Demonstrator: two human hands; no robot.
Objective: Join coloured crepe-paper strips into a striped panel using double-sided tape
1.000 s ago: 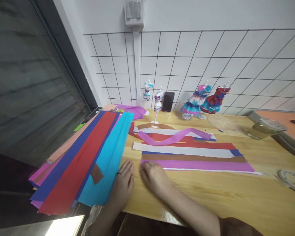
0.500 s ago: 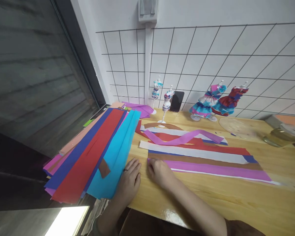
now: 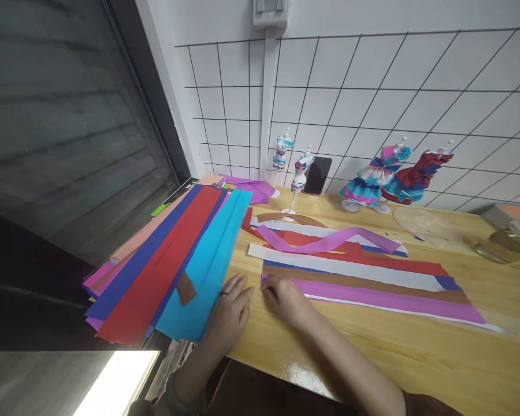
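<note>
My left hand [image 3: 230, 312] lies on the table with its fingers stretched out flat, beside the right edge of a light-blue crepe paper sheet [image 3: 212, 271]. My right hand [image 3: 288, 300] pinches the near left end of a purple paper strip [image 3: 372, 297]. A thin white edge shows along the front of that strip. Behind it lie a brown strip [image 3: 364, 282], a white strip [image 3: 351, 270] and a red strip [image 3: 407, 264], with blue edges showing between. A loose, wavy purple strip [image 3: 320, 245] lies across the strips farther back.
On the left, a pile of long papers, a red strip [image 3: 156, 271] among them, overhangs the table [image 3: 351, 364]. Small mannequins [image 3: 299, 179], a phone [image 3: 318, 175] and two dressed mannequins [image 3: 375, 176] stand by the wall. A glass jar [image 3: 505, 244] sits at the right.
The view has shifted slightly. My right fingers have moved a little at the purple strip's left end. My left hand stays on the table, its fingers slightly more extended.
</note>
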